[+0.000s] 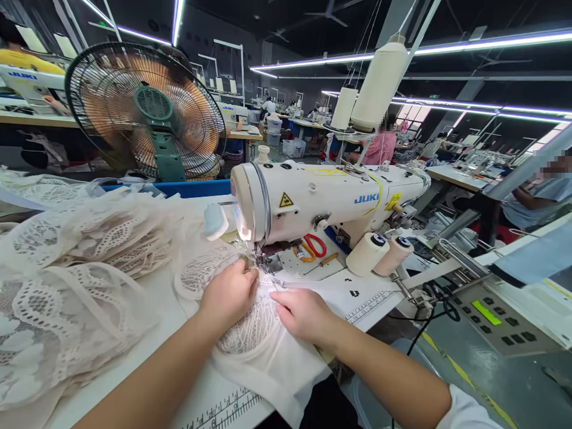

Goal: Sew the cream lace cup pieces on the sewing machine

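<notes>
**Both hands flat on lace piece at needle: feed line runs far-left from the grip**

Cream lace garment piece with a plain fabric edge (250,333) lying on the white sewing table (357,298), spread from the near table edge up to the presser foot (263,262) of the white Juki sewing machine (322,202). Long axis of the piece running from near-right to far-left, far end tucked under the foot.

Left hand (229,293) pressed on the lace, fingers curled loosely, fingertips touching the fabric just beside the foot. Nothing pinched, so far as can be seen; more a holding-down than a grasp. Right hand (304,313) resting palm down on the plain edge, just right of the left hand, fingers extended toward it, flat and unclenched. Left hand nearer the needle; right hand nearer the operator, and farther from the foot.

Heaped pile of cream lace pieces (80,268) on the left of the table, touching the worked piece. Red-handled scissors (313,245) on the machine bed, right of the foot. Two cream thread cones (379,253) lying farther right. Green-hubbed wire-cage fan (147,113) at far left. Other workers seated far right.
</notes>
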Tool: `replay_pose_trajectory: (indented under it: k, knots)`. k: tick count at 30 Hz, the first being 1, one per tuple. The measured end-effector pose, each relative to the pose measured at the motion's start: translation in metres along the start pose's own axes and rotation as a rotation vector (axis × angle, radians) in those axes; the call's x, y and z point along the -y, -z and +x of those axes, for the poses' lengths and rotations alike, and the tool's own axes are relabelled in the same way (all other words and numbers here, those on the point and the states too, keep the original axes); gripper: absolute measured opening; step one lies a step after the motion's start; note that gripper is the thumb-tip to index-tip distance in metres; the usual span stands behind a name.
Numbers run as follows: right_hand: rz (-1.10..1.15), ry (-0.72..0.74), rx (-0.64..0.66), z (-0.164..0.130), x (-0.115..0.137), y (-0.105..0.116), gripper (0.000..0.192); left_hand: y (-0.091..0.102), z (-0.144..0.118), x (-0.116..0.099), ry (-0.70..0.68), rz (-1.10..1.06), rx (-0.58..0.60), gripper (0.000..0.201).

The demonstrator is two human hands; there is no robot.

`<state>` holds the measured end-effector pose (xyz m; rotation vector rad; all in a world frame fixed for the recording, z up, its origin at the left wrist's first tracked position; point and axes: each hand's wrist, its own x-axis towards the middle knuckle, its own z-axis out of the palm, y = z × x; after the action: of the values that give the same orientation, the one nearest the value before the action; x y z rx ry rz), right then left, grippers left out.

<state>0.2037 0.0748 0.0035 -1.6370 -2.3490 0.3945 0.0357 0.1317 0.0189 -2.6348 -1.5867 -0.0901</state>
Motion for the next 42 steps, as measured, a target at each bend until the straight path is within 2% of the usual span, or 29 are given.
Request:
replay_pose_trajectory:
  k: [8, 12, 14, 17, 19, 21, 26, 31, 35, 42]
  knots:
    - [-0.114, -0.051, 0.08, 0.011, 0.007, 0.009, 0.025, -0.001, 0.004, 0.007, 0.02, -0.062, -0.024, 0.041]
    - [-0.133, -0.046, 0.088, 0.007, 0.006, 0.013, 0.021, 0.013, -0.008, 0.009, -0.024, -0.021, 0.02, 0.042]
    - [-0.162, 0.005, 0.124, 0.0, 0.003, 0.016, 0.022, 0.024, -0.019, 0.006, -0.022, 0.046, 0.097, 0.045]
    - [-0.165, 0.101, 0.201, -0.012, -0.002, 0.02, 0.027, 0.037, -0.031, 0.001, 0.066, 0.087, 0.316, 0.077]
    - [-0.161, 0.105, 0.236, -0.016, -0.004, 0.022, 0.031, 0.039, -0.033, 0.0, 0.128, 0.063, 0.456, 0.09]
    - [-0.169, 0.083, 0.256, -0.015, -0.004, 0.023, 0.034, 0.036, -0.031, 0.001, 0.155, 0.015, 0.508, 0.095]
    - [-0.147, 0.052, 0.296, -0.003, -0.003, 0.025, 0.04, 0.023, -0.018, 0.016, 0.127, -0.031, 0.441, 0.096]
    - [-0.165, 0.022, 0.316, 0.01, -0.001, 0.03, 0.044, 0.02, -0.007, 0.033, 0.082, -0.015, 0.383, 0.096]
    - [-0.184, -0.019, 0.372, 0.019, 0.004, 0.037, 0.048, 0.017, -0.002, 0.043, 0.109, -0.002, 0.347, 0.093]
    - [-0.242, -0.049, 0.473, 0.031, 0.015, 0.043, 0.056, 0.009, 0.003, 0.059, 0.145, -0.201, 0.277, 0.092]
